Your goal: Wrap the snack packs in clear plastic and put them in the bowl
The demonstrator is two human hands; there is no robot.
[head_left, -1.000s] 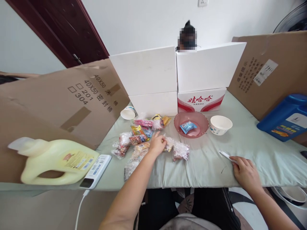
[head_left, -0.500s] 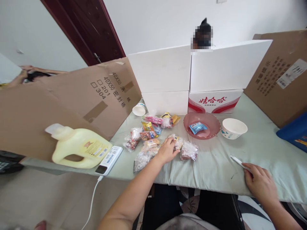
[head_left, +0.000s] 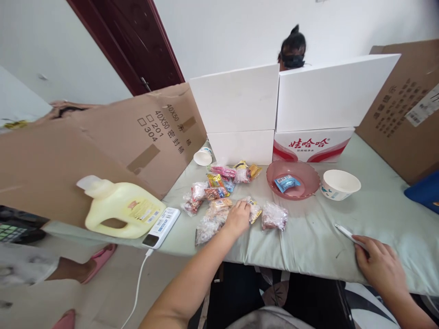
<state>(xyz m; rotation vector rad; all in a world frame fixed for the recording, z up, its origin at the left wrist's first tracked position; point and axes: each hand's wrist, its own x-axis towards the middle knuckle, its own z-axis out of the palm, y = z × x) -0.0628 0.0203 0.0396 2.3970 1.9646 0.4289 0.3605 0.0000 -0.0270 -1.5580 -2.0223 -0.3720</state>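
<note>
My left hand (head_left: 239, 217) is closed on the edge of a small yellow-and-white snack packet (head_left: 254, 211) lying on the table; its fingertips are partly hidden. Around it lie several wrapped snacks, among them a clear-wrapped dark snack bundle (head_left: 274, 216) to the right and another clear-wrapped bundle (head_left: 206, 230) by my wrist. My right hand (head_left: 381, 261) rests near the table's front edge, closed round a slim white utility knife (head_left: 344, 231) whose tip points forward and left. Beyond the hands, a pink translucent bowl (head_left: 310, 185) holds one blue packet (head_left: 287, 183).
A white paper bowl (head_left: 341, 185) stands right of the pink one; a paper cup (head_left: 203, 156) lies tipped at the back. White boxes (head_left: 240, 148) and cardboard (head_left: 113, 151) wall the table. At left are a yellow jug (head_left: 125, 210) and a cabled power bank (head_left: 162, 228). Another person's head (head_left: 293, 48) shows behind.
My left hand has drawn slightly left and nearer to me, the yellow-and-white packet shifting with it. My right hand keeps the knife in place. The view has turned slightly; a person's pink-shod foot appears at left.
</note>
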